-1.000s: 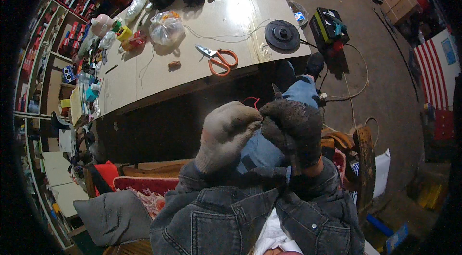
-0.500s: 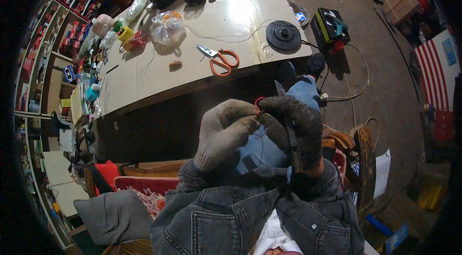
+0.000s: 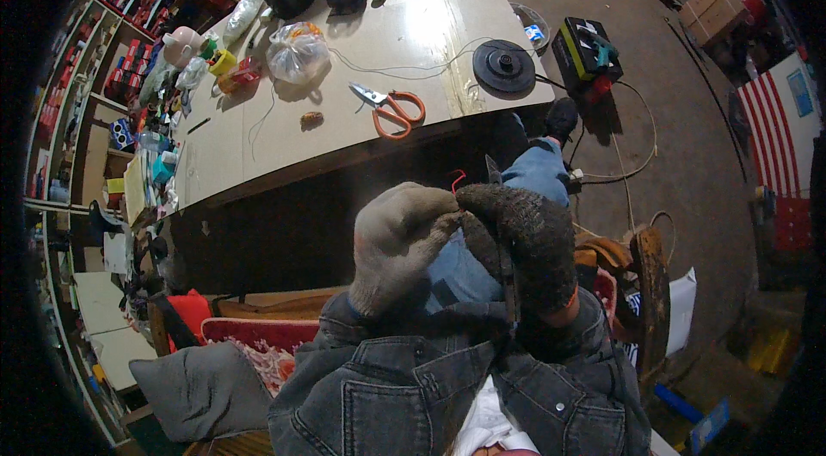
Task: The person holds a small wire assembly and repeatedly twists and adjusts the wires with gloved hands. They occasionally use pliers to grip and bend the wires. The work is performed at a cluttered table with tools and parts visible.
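Note:
My left hand [image 3: 397, 243], in a pale knit glove, is closed, with its thumb and fingertips pinched together. They meet the fingertips of my right hand [image 3: 535, 239], which wears a dark, soiled glove. From this pinch a thin bent piece of red wire or cord [image 3: 458, 177] sticks up. My closed right hand also holds a long, narrow dark tool [image 3: 493, 169]; its pointed end shows beyond the fingers and its other end runs down toward my jacket. The glove hides its middle, so its kind is unclear. Both hands are above my lap.
On the table [image 3: 284, 129] ahead lie orange-handled scissors [image 3: 397, 114], a black round base [image 3: 504, 66], a tied plastic bag [image 3: 298, 52] and a small brown lump [image 3: 311, 120]. A black case [image 3: 588, 52] and a cable [image 3: 654, 133] are on the floor at right. Shelves line the left.
The red piece stands out farther above my fingertips than before. My right hand has turned slightly, and the dark tool in it has shifted a little to the left.

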`<action>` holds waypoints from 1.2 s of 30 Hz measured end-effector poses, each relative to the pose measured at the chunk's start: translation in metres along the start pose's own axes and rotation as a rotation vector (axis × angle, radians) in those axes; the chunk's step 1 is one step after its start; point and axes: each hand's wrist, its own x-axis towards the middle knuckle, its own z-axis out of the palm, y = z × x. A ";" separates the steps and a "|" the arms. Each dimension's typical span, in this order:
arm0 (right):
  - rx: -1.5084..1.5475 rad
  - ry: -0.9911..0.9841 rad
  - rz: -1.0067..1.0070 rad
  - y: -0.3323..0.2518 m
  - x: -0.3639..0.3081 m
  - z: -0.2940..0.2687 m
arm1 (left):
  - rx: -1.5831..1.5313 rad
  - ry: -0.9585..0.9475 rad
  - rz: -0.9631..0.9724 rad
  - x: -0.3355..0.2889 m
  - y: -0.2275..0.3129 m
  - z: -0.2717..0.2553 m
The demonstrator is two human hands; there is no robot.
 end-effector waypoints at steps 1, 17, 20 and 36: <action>0.001 -0.003 -0.005 0.000 -0.001 0.000 | 0.016 0.018 0.006 0.000 0.000 0.002; 0.531 0.057 0.216 0.013 -0.001 -0.009 | -0.220 -0.106 0.255 0.008 -0.009 0.004; 0.653 0.085 0.297 0.014 -0.003 -0.009 | -0.324 -0.128 0.099 0.004 -0.013 0.006; 0.563 0.052 0.364 0.013 0.000 -0.003 | -0.520 -0.040 -0.373 -0.002 -0.015 0.004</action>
